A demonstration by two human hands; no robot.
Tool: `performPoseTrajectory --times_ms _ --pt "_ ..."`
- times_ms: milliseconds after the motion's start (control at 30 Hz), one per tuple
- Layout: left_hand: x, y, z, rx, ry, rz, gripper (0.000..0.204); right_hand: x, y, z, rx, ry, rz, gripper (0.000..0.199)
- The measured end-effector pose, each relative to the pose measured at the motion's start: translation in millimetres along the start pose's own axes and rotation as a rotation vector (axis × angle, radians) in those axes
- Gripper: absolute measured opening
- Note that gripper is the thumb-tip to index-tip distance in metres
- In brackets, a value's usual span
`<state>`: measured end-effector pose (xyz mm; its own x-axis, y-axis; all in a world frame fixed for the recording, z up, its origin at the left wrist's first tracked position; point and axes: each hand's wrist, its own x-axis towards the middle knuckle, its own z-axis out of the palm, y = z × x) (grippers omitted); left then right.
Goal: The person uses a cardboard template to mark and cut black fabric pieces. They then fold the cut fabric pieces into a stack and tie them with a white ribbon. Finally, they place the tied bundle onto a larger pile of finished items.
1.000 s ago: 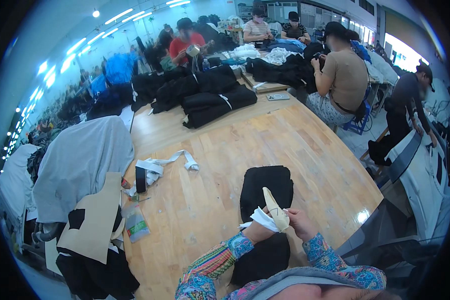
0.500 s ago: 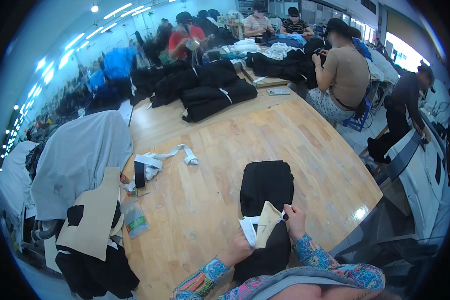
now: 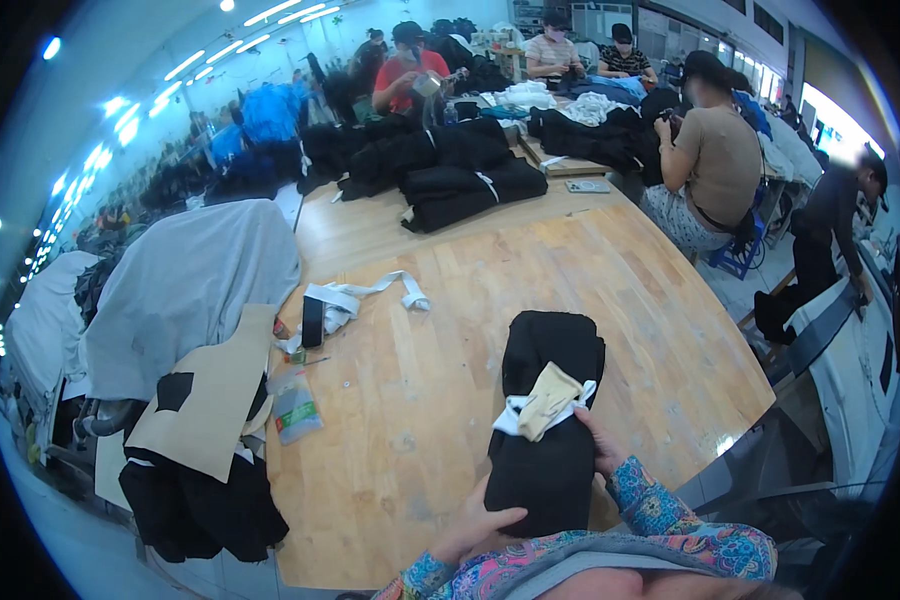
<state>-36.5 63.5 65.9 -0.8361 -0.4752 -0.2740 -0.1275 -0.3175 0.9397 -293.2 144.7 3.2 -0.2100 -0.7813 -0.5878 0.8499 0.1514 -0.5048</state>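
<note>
A folded bundle of black cloth (image 3: 545,478) lies lengthwise before me at the table's near side. Round its middle runs a white cloth strip (image 3: 510,415), and a small cream-coloured folded piece (image 3: 550,398) sits on top at the strip. My left hand (image 3: 478,525) grips the bundle's near left edge, thumb over the top and the other fingers partly hidden. On the opposite side my right hand (image 3: 602,442) is closed around the right edge, just below the strip's end; its fingertips are partly out of sight.
Left on the wooden table (image 3: 440,380) are a coil of white tape (image 3: 340,305) and a plastic packet (image 3: 296,405). A tan pattern piece (image 3: 205,405) lies over black cloth beside it. More black bundles (image 3: 470,185) and a phone (image 3: 587,186) lie farther back. Several people work beyond.
Both hands have let go of the strip and cream piece and now hold the bundle's sides. The cream piece lies flatter on the bundle. The whole view has shifted.
</note>
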Motion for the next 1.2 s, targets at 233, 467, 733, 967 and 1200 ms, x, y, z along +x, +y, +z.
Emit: performPoseTrajectory --times_ms 233,467,733,967,1200 --pt "5 39 -37 -0.21 0.102 0.273 0.067 38 50 -12 0.602 -0.379 -0.097 0.055" --pt "27 -98 -107 0.991 0.856 0.334 0.062 37 20 50 0.545 -0.337 -0.399 0.048" --pt "32 -84 -84 1.441 0.764 0.279 0.047 158 -219 246 0.3 -0.573 -0.813 0.05" --pt "24 -82 -90 1.413 0.791 0.269 0.045 274 -293 293 -0.346 -0.042 -0.924 0.1" --pt "41 -70 -80 1.341 0.767 0.331 0.043 284 -192 140 -0.675 0.076 -0.682 0.081"
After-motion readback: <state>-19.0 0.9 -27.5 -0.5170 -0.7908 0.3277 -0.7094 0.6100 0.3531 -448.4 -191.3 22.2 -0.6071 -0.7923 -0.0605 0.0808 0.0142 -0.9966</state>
